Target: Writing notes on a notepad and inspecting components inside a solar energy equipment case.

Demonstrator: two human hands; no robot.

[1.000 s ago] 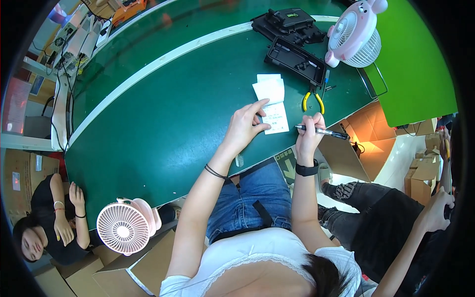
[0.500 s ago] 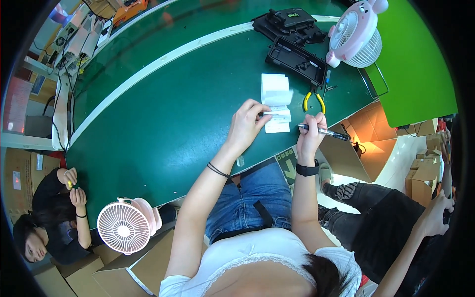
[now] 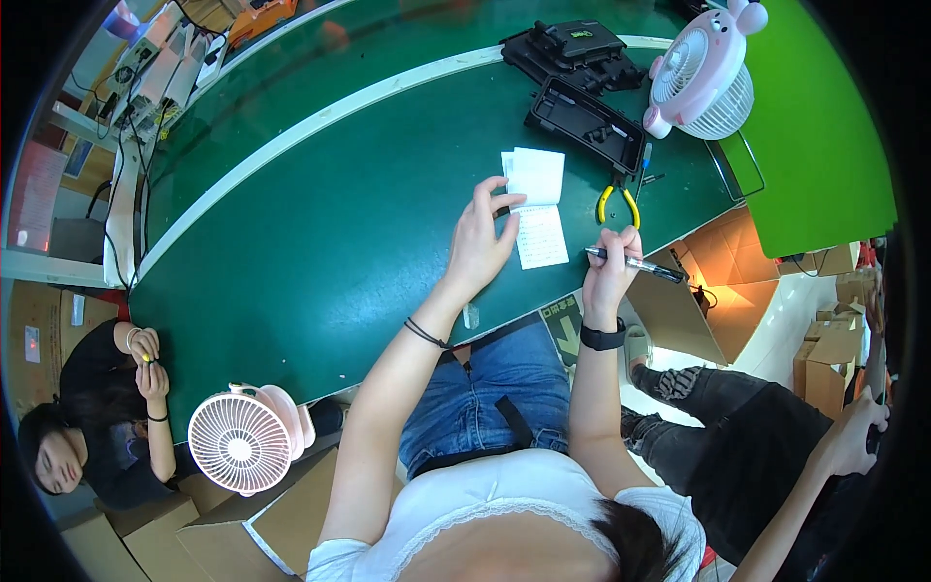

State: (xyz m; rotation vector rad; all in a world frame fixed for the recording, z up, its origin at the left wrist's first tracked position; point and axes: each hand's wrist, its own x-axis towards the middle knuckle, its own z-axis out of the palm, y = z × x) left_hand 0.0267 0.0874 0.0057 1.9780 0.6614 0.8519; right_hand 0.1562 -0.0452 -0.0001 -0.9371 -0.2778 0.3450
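Observation:
A small white notebook (image 3: 541,239) lies spread on the green table in front of me, lines of writing on its lower page and the upper page looking blank. My left hand (image 3: 482,236) is at its left edge by the fold, fingers apart and fingertips touching the paper. Just right of the notebook, my right hand (image 3: 609,264) is closed around a black-and-clear pen (image 3: 661,270), whose tip points left toward the page. Yellow-handled pliers (image 3: 603,205) rest just beyond my right hand.
Past the pliers lie an open black plastic case (image 3: 588,124) and more black casings (image 3: 567,48). A pink animal-shaped fan (image 3: 700,73) stands far right, another pink fan (image 3: 240,441) near left. One person (image 3: 107,407) sits at left; another (image 3: 737,427) is at right.
The notebook pages have been turned and now lie flatter, showing a written page. My left hand's fingers have spread from their pinch on the paper. The right hand keeps the pen almost still.

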